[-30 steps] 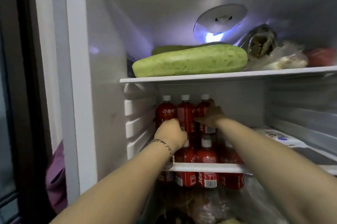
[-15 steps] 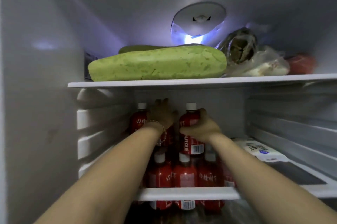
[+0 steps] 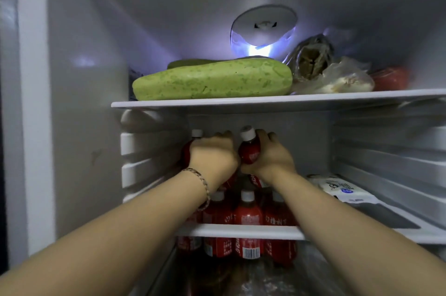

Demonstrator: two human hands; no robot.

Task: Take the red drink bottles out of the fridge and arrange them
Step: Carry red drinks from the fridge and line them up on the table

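Red drink bottles with white caps stand in rows on the fridge's middle shelf [image 3: 241, 231]. My right hand [image 3: 271, 157] grips one red bottle [image 3: 249, 151] from the back row, lifted and tilted left. My left hand [image 3: 213, 155] is closed around another back-row bottle, which it mostly hides. One more back bottle [image 3: 193, 141] stands at its left, only the cap and a red edge showing. A front row of bottles [image 3: 247, 213] stands below my wrists, near the shelf's front lip.
The upper shelf [image 3: 277, 100] sits close above the bottle caps and carries a long green gourd [image 3: 212, 82] and bagged food [image 3: 333, 78]. A white packet [image 3: 342, 189] lies on the middle shelf to the right. Ribbed side walls flank the shelf.
My right hand has raised its bottle and tipped it to the left. My left hand has dropped from the caps onto a bottle's body. The view has moved slightly right.
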